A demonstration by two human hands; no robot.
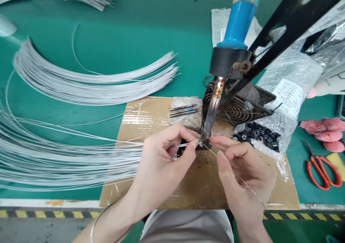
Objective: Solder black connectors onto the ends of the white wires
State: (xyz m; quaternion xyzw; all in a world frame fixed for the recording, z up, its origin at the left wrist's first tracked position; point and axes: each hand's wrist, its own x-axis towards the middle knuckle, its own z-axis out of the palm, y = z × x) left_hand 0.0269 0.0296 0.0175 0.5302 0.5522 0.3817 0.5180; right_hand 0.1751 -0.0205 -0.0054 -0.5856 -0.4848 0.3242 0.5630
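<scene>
Just under the tip of a blue-handled soldering iron (pixel 215 106), my left hand (pixel 172 160) pinches the ends of thin white wires that run off to the left. My right hand (pixel 242 167) is beside the tip on the other side, thumb and forefinger closed around a thin solder wire (pixel 248 185) that trails across the palm. The iron points down from a black metal arm (pixel 291 27). What lies exactly between the left fingertips at the tip is too small to tell. A cardboard sheet (pixel 205 189) lies beneath both hands.
White wire bundles (pixel 102 88) lie at the left. Behind the hands are a grey pad (pixel 185 110) with metal rods and a black fan (pixel 239 102). Black small parts (pixel 260 135), bubble wrap (pixel 293 74) and red-handled scissors (pixel 322 171) are at the right.
</scene>
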